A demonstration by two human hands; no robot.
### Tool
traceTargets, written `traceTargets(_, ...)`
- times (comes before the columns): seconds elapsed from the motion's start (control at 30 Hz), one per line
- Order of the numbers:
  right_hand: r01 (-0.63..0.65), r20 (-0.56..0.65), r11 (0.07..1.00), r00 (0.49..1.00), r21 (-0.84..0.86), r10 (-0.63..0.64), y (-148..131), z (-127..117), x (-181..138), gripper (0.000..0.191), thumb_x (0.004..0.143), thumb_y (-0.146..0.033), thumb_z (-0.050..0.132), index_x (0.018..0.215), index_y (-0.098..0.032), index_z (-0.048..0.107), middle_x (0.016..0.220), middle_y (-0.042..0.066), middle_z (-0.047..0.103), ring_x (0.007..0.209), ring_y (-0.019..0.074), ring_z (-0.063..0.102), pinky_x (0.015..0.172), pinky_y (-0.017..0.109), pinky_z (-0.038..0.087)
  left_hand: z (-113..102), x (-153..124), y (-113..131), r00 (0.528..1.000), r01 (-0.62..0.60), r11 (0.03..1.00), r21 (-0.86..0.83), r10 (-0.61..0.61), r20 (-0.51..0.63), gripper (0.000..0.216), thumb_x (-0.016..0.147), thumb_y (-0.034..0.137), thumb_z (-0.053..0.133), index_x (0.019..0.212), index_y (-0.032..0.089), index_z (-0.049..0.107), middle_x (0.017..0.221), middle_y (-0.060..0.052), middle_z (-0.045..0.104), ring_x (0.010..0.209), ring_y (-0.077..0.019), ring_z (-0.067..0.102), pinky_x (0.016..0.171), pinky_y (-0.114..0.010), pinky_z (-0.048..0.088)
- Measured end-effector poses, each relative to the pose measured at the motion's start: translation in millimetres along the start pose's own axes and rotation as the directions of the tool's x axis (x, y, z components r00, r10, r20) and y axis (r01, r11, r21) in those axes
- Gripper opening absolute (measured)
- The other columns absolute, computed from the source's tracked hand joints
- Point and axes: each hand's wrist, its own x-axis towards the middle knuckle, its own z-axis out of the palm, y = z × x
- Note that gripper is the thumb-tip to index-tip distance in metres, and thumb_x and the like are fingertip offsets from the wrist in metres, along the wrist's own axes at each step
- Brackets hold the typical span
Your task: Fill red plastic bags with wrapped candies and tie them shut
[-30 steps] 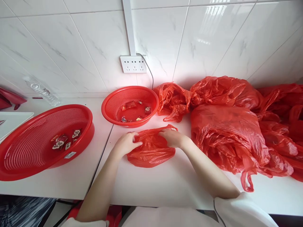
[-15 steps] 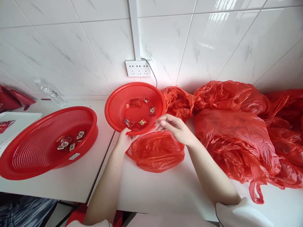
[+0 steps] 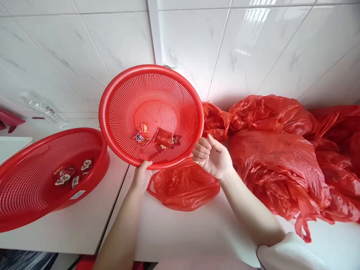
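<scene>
A round red mesh basket (image 3: 152, 75) is raised and tilted toward me above the table. Several small wrapped snack packets (image 3: 164, 137) lie gathered at its lower side. My left hand (image 3: 142, 176) grips the near rim, thumb on the inside and fingers underneath. Beside the lower right rim, my right hand (image 3: 212, 154) is loosely closed, fingers curled toward the palm; nothing shows in it. Whether it touches the rim I cannot tell. Below the basket sits a red plastic bag (image 3: 184, 191) with its mouth spread, partly hidden by the basket.
To the left, a larger red basket (image 3: 26, 165) leans at an angle with several packets (image 3: 66, 174) inside. Red plastic bags (image 3: 277, 161) are heaped on the right. A clear bottle (image 3: 46, 111) lies by the tiled wall, near a white tray (image 3: 14, 144).
My left hand has lifted the basket off the table and tipped it toward me. The packets have slid to its near side. My right hand has turned palm up, its fingers curling in.
</scene>
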Motion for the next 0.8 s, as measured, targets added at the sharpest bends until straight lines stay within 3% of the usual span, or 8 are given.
traceTargets(0.1,-0.035,0.036,0.992,0.999,0.12,0.031,0,0,0,0.039,0.093,-0.034,0.05,0.063,-0.019,0.029,0.058,-0.005,0.027,0.052,0.0071,0.034,0.051,0.017,0.038,-3,2,-4,1.0,-0.01,1.0,0.003,0.01,-0.001,0.023,0.067,0.017,0.062,0.089,0.011,0.065,0.085,-0.009,0.072,0.087,-0.0291,0.07,0.081,-0.046,0.058)
traceTargets(0.23,-0.032,0.022,0.995,0.999,0.092,0.031,-1,0,0,0.042,0.092,-0.036,0.051,0.062,-0.02,0.027,0.058,-0.005,0.026,0.05,0.0076,0.031,0.048,0.018,0.036,-3,2,-8,0.999,-0.042,0.999,0.008,0.042,0.011,0.028,0.067,0.014,0.062,0.096,0.013,0.065,0.086,-0.007,0.072,0.089,-0.0287,0.069,0.079,-0.045,0.058)
traceTargets(0.37,0.035,-0.017,0.996,0.999,-0.085,-0.037,1,-3,1,0.042,0.087,-0.041,0.06,0.063,-0.021,0.031,0.059,-0.006,0.027,0.051,0.0084,0.031,0.047,0.02,0.036,-2,2,-9,0.997,-0.068,0.997,0.019,0.068,0.021,0.028,0.069,0.013,0.061,0.097,0.014,0.064,0.091,-0.007,0.072,0.092,-0.0287,0.068,0.077,-0.044,0.058)
traceTargets(0.47,0.181,-0.039,0.894,0.976,-0.409,-0.215,5,-7,2,0.029,0.076,-0.031,0.074,0.077,-0.022,0.046,0.066,-0.006,0.039,0.056,0.0082,0.04,0.055,0.022,0.042,-2,1,-9,0.997,-0.07,0.997,0.022,0.069,0.032,0.025,0.07,0.014,0.061,0.095,0.014,0.065,0.092,-0.007,0.072,0.093,-0.029,0.068,0.077,-0.044,0.058)
traceTargets(0.53,0.261,0.024,0.679,0.941,-0.686,-0.338,7,-9,3,0.027,0.077,-0.026,0.073,0.095,-0.024,0.053,0.084,-0.002,0.053,0.071,0.0108,0.053,0.068,0.026,0.049,-2,1,-9,0.998,-0.06,0.998,0.025,0.059,0.036,0.024,0.071,0.015,0.061,0.094,0.014,0.066,0.092,-0.006,0.072,0.094,-0.029,0.068,0.078,-0.044,0.058)
traceTargets(0.6,0.297,0.162,0.339,0.913,-0.892,-0.374,11,-11,3,0.026,0.085,-0.027,0.065,0.109,-0.025,0.055,0.113,0.006,0.057,0.103,0.0178,0.057,0.091,0.036,0.049,-1,-1,-8,0.998,-0.049,0.998,0.035,0.048,0.037,0.025,0.07,0.015,0.062,0.095,0.014,0.066,0.093,-0.006,0.072,0.095,-0.0288,0.068,0.079,-0.043,0.057)
traceTargets(0.7,0.27,0.304,-0.169,0.927,-0.948,-0.221,21,-16,4,0.041,0.092,-0.036,0.055,0.129,-0.022,0.05,0.146,0.014,0.039,0.137,0.0269,0.035,0.113,0.051,0.03,1,-4,-9,0.998,-0.001,0.997,0.081,-0.004,0.062,0.033,0.07,0.017,0.064,0.103,0.015,0.065,0.097,-0.006,0.071,0.1,-0.0287,0.066,0.083,-0.041,0.056)
traceTargets(0.8,0.229,0.27,-0.429,0.962,-0.874,-0.036,34,-26,6,0.07,0.088,-0.054,0.054,0.145,-0.017,0.036,0.153,0.02,0.03,0.143,0.0347,0.025,0.115,0.063,0.013,5,-9,-11,0.993,0.05,0.992,0.116,-0.062,0.103,0.044,0.071,0.017,0.063,0.114,0.017,0.062,0.103,-0.007,0.07,0.106,-0.0299,0.064,0.084,-0.041,0.055)
